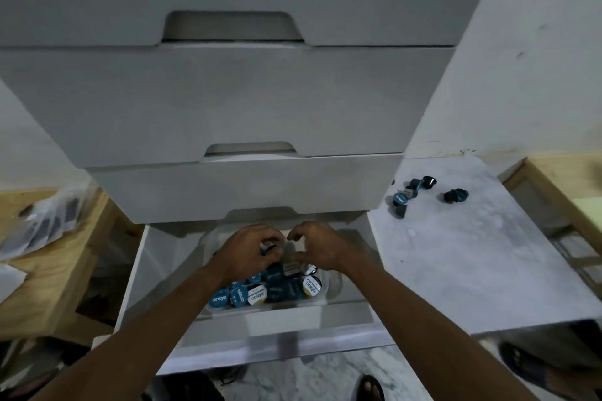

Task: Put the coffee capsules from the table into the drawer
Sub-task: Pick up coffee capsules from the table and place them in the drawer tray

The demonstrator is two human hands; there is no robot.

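The bottom drawer of a white chest is pulled out. In it lies a clear tray with several blue and white coffee capsules. Both my hands hover over the tray's far end. My left hand curls its fingers around dark capsules. My right hand has its fingers bent and apart, with nothing clearly in it. Several dark blue capsules lie on the white table to the right, and one more capsule pair sits a little farther right.
Three shut drawers of the chest rise above the open one. A wooden surface with plastic bags stands at the left. A wooden frame is at the right. My feet in sandals show below.
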